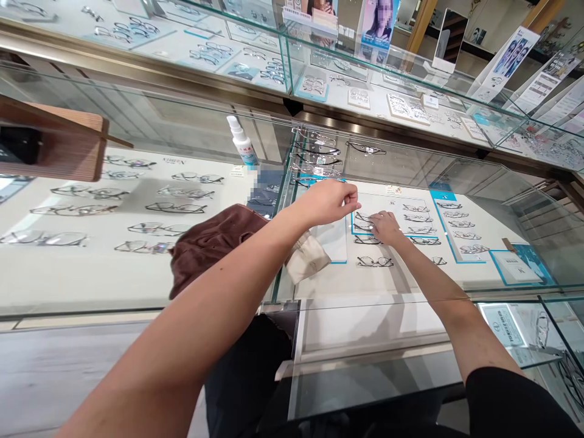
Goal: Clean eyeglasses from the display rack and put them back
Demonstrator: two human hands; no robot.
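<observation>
My left hand (332, 202) is raised over the glass display case, its fingers curled in. Whatever may be inside them is hidden. Lower down, my right hand (385, 228) reaches into the case, its fingertips at the side of a pair of eyeglasses (364, 222) with a dark frame. Another pair of eyeglasses (375, 262) lies nearer to me, in front of that hand. Beneath my left forearm are a bunched brown cloth (214, 243) and a cream cloth (308, 258).
Several eyeglasses (417, 218) rest on a white, blue-edged board right of my hand. More frames (318, 152) stand at the back. A white spray bottle (241, 141) is behind the glass divider (283, 213). A wooden stand (55, 140) juts in at left.
</observation>
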